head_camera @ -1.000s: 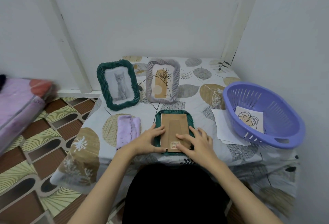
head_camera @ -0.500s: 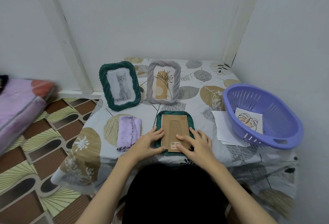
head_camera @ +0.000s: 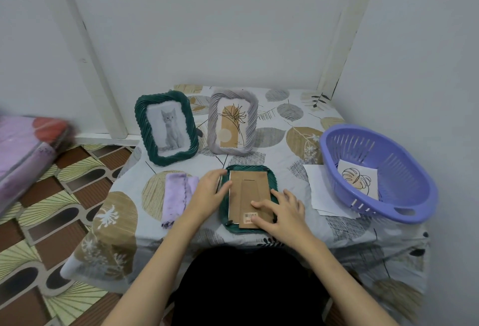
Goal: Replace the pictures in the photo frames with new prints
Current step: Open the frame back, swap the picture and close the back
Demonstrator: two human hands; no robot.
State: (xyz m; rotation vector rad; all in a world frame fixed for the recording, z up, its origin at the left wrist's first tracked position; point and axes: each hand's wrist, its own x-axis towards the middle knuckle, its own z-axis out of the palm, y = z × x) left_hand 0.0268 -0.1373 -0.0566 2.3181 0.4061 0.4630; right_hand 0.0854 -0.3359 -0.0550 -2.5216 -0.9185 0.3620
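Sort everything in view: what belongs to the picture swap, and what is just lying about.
Job: face-down green frame with cardboard backing, cat frame, grey frame, leaf print in the purple basket, white sheets beside it.
Lying about: lilac cloth, pink bundle at far left.

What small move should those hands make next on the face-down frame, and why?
Probably lift the brown backing board out of the face-down green frame: the left hand is at its left edge, the right hand rests on its lower end.
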